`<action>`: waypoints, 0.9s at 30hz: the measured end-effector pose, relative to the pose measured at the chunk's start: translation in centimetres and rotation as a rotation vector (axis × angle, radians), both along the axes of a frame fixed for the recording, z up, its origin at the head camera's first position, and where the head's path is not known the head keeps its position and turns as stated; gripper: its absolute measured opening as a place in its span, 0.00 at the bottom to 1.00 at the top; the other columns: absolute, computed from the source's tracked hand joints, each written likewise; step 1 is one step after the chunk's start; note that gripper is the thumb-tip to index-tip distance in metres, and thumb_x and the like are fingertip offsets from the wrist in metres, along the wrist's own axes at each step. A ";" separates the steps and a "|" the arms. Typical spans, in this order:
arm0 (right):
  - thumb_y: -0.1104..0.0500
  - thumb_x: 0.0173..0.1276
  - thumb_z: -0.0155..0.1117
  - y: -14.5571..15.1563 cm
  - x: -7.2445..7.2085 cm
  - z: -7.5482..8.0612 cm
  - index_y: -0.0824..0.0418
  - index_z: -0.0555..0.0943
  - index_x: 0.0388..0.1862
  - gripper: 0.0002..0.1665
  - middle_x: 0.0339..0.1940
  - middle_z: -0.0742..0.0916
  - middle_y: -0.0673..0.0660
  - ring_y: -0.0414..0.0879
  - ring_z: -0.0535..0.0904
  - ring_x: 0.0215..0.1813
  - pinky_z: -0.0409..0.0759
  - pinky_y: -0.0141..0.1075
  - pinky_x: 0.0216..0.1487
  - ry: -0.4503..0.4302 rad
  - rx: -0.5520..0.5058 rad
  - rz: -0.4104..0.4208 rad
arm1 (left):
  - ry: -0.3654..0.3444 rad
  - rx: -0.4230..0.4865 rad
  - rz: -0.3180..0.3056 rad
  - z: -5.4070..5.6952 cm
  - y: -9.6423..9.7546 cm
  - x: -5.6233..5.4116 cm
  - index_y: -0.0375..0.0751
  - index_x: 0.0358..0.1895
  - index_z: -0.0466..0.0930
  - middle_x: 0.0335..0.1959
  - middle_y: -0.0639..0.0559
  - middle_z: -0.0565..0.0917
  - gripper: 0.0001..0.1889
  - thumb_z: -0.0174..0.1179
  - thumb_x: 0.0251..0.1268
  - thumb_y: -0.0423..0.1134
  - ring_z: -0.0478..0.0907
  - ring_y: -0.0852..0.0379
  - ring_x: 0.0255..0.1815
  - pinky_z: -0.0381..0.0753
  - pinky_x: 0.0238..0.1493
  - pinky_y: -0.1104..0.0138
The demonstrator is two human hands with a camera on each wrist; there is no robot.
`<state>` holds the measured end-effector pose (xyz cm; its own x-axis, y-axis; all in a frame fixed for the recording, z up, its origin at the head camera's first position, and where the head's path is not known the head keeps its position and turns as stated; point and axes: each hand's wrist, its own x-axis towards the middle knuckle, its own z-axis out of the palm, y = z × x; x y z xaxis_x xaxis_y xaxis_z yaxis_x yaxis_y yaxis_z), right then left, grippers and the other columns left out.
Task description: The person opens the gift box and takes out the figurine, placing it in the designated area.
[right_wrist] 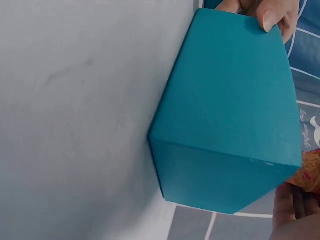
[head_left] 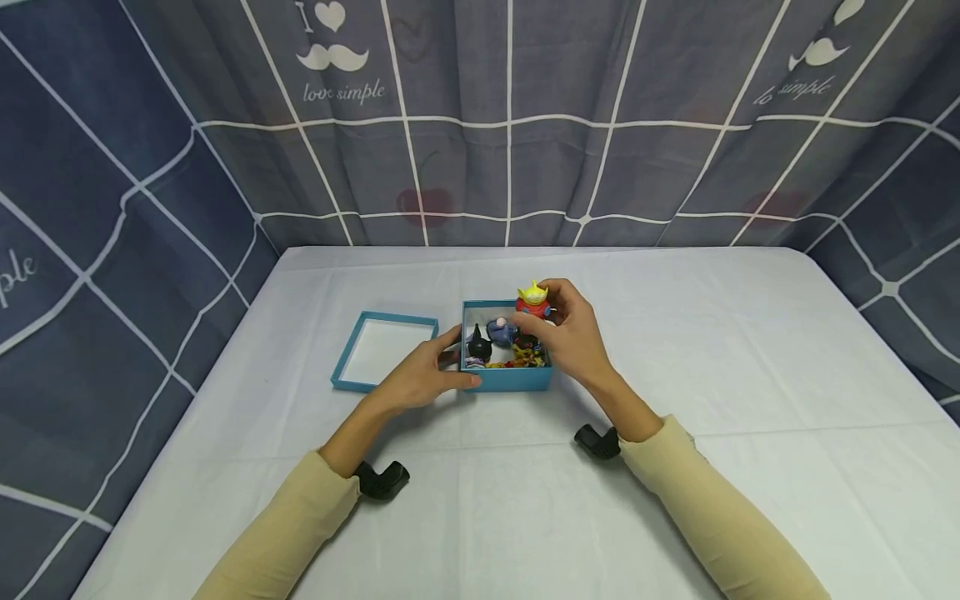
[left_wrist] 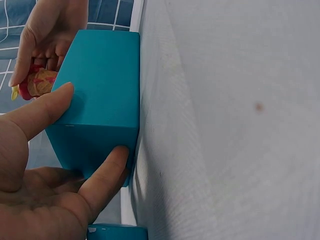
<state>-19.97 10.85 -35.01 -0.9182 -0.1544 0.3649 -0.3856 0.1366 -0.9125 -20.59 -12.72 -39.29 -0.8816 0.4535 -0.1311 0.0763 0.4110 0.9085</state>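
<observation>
A teal box (head_left: 513, 381) stands upright on the white table with its top uncovered. My left hand (head_left: 429, 375) grips its near left corner, thumb (left_wrist: 57, 104) on the front wall and fingers against the left side. Over the box's right side, my right hand (head_left: 576, 333) holds a toy figurine (head_left: 532, 302) with a yellow pointed top and a red body. From the left wrist view, the figurine's lower part (left_wrist: 41, 82) has a tan waffle pattern. Inside the box lie a black pointed figurine (head_left: 478, 344), a blue figurine (head_left: 500, 332) and several yellow and red pieces.
A teal-rimmed lid (head_left: 399, 317) with a white inside lies left of the box, partly behind my left hand. Black wrist mounts (head_left: 382, 481) sit under both sleeves. Grey checked curtains (head_left: 465, 167) border the white tablecloth (head_left: 712, 350) at the back and sides.
</observation>
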 end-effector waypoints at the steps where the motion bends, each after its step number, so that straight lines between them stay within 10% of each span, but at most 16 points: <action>1: 0.72 0.64 0.67 0.0 0.1 0.1 0.76 0.71 0.55 0.23 0.46 0.81 0.68 0.44 0.78 0.41 0.78 0.32 0.44 0.004 0.005 -0.007 | 0.001 -0.004 0.000 0.0 0.0 0.0 0.36 0.79 0.44 0.76 0.39 0.57 0.50 0.70 0.62 0.41 0.60 0.44 0.73 0.64 0.68 0.51; 10: 0.73 0.63 0.68 1.0 0.4 0.8 0.78 0.72 0.53 0.22 0.45 0.81 0.70 0.41 0.77 0.42 0.77 0.29 0.46 0.053 0.098 -0.061 | 0.005 -0.044 0.002 0.2 0.0 -0.1 0.37 0.79 0.44 0.77 0.41 0.56 0.51 0.70 0.62 0.45 0.60 0.44 0.74 0.64 0.68 0.50; 27: 0.69 0.60 0.73 5.1 -2.4 -2.6 0.73 0.74 0.54 0.26 0.51 0.83 0.65 0.44 0.80 0.47 0.78 0.28 0.49 -0.003 0.065 -0.140 | -0.002 -0.071 0.014 0.1 0.0 -0.1 0.39 0.80 0.44 0.78 0.42 0.54 0.51 0.70 0.61 0.45 0.61 0.45 0.74 0.64 0.68 0.50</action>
